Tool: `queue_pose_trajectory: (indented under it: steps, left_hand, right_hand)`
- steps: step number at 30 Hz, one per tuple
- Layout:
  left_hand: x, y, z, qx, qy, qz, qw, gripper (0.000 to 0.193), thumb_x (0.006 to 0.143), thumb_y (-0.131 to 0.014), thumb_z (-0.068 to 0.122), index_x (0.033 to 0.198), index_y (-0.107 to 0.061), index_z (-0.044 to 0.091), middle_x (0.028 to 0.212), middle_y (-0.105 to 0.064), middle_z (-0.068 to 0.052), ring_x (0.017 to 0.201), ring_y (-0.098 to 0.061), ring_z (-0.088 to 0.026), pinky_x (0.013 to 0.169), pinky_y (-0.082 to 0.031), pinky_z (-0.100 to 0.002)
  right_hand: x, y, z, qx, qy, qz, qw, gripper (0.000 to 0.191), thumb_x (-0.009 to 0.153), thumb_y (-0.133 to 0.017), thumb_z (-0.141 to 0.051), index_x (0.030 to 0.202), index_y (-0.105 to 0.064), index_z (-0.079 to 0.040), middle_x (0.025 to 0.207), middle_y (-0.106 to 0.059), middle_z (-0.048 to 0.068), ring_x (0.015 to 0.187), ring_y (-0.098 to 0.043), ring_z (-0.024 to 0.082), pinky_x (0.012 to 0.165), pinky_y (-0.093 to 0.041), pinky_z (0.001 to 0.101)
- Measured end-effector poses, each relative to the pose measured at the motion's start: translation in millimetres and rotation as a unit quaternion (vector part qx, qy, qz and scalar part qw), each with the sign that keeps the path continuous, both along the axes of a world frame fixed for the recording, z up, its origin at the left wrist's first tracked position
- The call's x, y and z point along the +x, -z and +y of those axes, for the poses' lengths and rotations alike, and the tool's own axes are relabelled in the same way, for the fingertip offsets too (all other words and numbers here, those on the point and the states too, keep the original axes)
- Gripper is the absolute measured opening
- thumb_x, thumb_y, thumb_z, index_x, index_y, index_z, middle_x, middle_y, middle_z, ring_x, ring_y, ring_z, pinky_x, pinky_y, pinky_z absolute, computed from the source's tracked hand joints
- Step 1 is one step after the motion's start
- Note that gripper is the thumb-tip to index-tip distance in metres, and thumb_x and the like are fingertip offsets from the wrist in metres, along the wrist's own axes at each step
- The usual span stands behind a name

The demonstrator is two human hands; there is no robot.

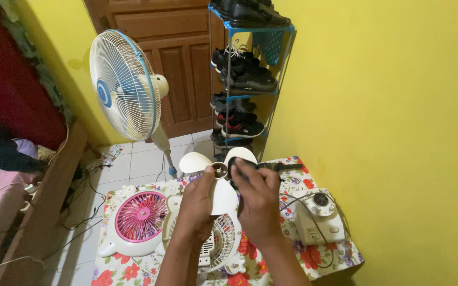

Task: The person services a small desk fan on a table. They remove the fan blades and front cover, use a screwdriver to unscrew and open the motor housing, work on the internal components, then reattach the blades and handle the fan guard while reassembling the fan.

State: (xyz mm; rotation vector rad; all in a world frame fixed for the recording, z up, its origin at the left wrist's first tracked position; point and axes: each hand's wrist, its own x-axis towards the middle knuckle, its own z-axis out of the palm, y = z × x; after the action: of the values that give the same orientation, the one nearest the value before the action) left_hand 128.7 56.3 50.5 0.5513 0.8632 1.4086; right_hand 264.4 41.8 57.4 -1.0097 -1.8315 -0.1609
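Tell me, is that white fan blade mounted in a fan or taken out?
Out. The left hand holds the white fan blade up in the air, above the small fan housing lying on the flowered table.

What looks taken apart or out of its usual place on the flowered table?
The small fan lies in pieces: its pink grille rests flat beside it, and both hands, left hand and right hand, hold the white blade loose above.

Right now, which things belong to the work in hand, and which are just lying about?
In hand: white fan blade, held by left hand; screwdriver in right hand; white fan housing; motor base.

Lying about: pink grille, standing fan, shoe rack.
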Motion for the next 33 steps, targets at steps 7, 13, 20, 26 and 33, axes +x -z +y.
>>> queue_pose_trajectory:
  steps: [7, 13, 20, 26, 33]
  left_hand:
    - [2.9, -3.7, -3.3, 0.005, -0.022, -0.011, 1.000, 0.034, 0.101, -0.052, 0.035, 0.101, -0.067, 0.004, 0.078, -0.067, -0.005, 0.062, -0.065, -0.014, 0.053, -0.054, -0.031]
    - [12.5, 2.1, -7.6, 0.015, -0.048, -0.005, 0.999, 0.039, 0.107, -0.054, 0.038, 0.100, -0.065, 0.001, 0.074, -0.062, -0.005, 0.056, -0.059, -0.015, 0.046, -0.046, -0.032]
    - [15.2, -5.2, -23.0, 0.001, -0.041, -0.017, 0.999, 0.041, 0.102, -0.049, 0.035, 0.104, -0.068, -0.001, 0.081, -0.070, -0.007, 0.066, -0.066, -0.015, 0.059, -0.055, -0.032]
    - [17.3, -6.8, -28.6, 0.016, -0.033, -0.019, 0.999, 0.037, 0.104, -0.051, 0.033, 0.101, -0.067, 0.000, 0.080, -0.068, -0.005, 0.065, -0.063, -0.012, 0.058, -0.052, -0.030]
    - [14.0, 4.8, -27.7, 0.023, -0.023, 0.031, 0.999, 0.040, 0.104, -0.051, 0.034, 0.094, -0.068, 0.000, 0.076, -0.067, -0.003, 0.061, -0.058, -0.009, 0.054, -0.048, -0.027]
  right_hand:
    - [0.5, 3.9, 2.0, 0.002, 0.045, 0.006, 0.999, 0.063, 0.075, -0.064, 0.010, 0.138, -0.063, 0.002, 0.152, -0.056, 0.010, 0.106, -0.052, 0.030, 0.098, -0.045, 0.0372]
    - [-3.1, 12.0, -3.1, -0.002, 0.007, 0.006, 1.000, 0.065, 0.077, -0.065, 0.005, 0.142, -0.059, 0.001, 0.154, -0.054, 0.011, 0.103, -0.050, 0.031, 0.096, -0.045, 0.0371]
    - [5.1, 10.5, -7.2, -0.022, 0.047, 0.033, 0.998, 0.069, 0.078, -0.061, 0.008, 0.147, -0.055, 0.002, 0.156, -0.053, 0.014, 0.107, -0.052, 0.030, 0.098, -0.046, 0.0368]
    - [0.8, 12.0, -14.7, 0.000, 0.034, 0.005, 0.999, 0.059, 0.084, -0.068, 0.002, 0.142, -0.060, -0.003, 0.153, -0.055, 0.010, 0.105, -0.052, 0.029, 0.098, -0.045, 0.0371]
    - [6.3, 14.2, -20.2, -0.041, 0.008, 0.010, 0.999, 0.061, 0.075, -0.061, 0.010, 0.135, -0.065, -0.003, 0.150, -0.060, 0.006, 0.102, -0.053, 0.030, 0.098, -0.046, 0.0365]
